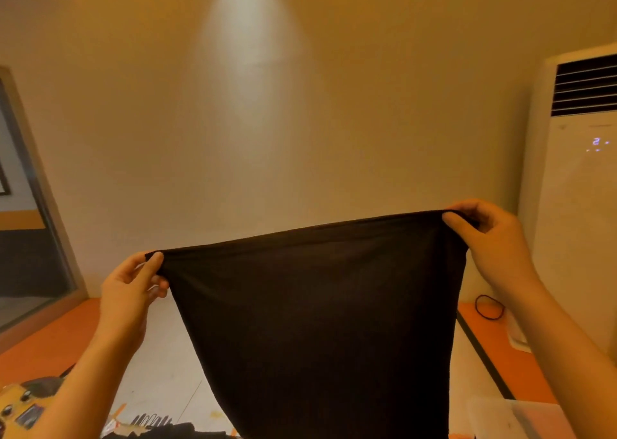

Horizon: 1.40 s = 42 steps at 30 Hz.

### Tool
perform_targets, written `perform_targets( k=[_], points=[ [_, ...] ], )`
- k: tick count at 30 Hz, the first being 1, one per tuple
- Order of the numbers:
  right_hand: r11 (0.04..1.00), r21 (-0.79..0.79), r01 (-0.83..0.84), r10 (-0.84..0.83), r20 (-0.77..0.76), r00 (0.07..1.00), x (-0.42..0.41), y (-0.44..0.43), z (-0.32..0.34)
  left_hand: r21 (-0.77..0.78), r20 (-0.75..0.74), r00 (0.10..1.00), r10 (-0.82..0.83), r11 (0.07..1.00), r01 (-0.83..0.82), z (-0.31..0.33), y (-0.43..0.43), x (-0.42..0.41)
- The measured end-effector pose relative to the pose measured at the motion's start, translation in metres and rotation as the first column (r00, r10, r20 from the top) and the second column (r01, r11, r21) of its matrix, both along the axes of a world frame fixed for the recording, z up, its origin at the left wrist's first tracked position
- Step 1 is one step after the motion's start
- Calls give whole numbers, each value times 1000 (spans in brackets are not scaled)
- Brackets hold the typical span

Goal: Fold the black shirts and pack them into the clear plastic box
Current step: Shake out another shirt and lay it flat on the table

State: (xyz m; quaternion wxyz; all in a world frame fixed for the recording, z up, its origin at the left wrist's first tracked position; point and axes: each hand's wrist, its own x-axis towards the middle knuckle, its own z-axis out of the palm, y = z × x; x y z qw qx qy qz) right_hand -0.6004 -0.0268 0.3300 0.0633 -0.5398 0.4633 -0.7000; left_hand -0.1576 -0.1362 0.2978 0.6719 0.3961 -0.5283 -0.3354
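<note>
Both hands, left hand [128, 285] and right hand [484, 235], pinch the soft black shirt [317, 305] up by its corners, still unfolded, with the clear plastic box [521, 415] waiting.

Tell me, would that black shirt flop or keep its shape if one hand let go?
Probably floppy: the black shirt hangs limp between the left hand and right hand. Likely light too: fingertip pinches alone hold it up.

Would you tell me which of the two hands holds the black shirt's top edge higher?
The right hand, nearer the white air conditioner; the left hand pinches the black shirt lower down.
</note>
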Motion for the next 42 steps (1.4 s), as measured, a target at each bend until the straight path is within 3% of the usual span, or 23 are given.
perform_targets(
  k=[6,10,13,17,20,24,27,31,37,42],
  points=[
    [941,336,-49,53,-2,999,-5,-53,-46,260,159,986,-54,966,11,-43,-32,-17],
    [894,447,-31,22,26,999,0,-91,-74,336,131,991,-26,942,-20,-59,-59,-27],
    [924,380,46,-77,66,995,-1,-107,-54,276,54,998,26,960,-40,-32,-72,-26],
    [981,131,141,-154,93,984,4,-105,12,23,2,990,140,990,-140,35,-62,-21],
    [988,-47,149,-143,105,984,13,-89,54,-149,-26,988,154,976,-156,73,-42,-16],
    [991,-103,90,-79,106,991,23,-65,62,-242,-52,992,117,962,-126,84,-12,-7],
    [999,-47,10,-7,76,997,26,-45,35,-224,-33,993,116,967,-121,58,11,-2],
    [980,163,-112,107,42,993,26,-17,-31,-84,56,988,141,987,-136,-11,42,3],
    [851,478,-217,209,71,975,19,34,-155,158,141,969,202,962,-224,-141,109,15],
    [741,617,-266,222,149,964,27,78,-234,308,195,964,179,922,-233,-218,162,23]
  ],
)
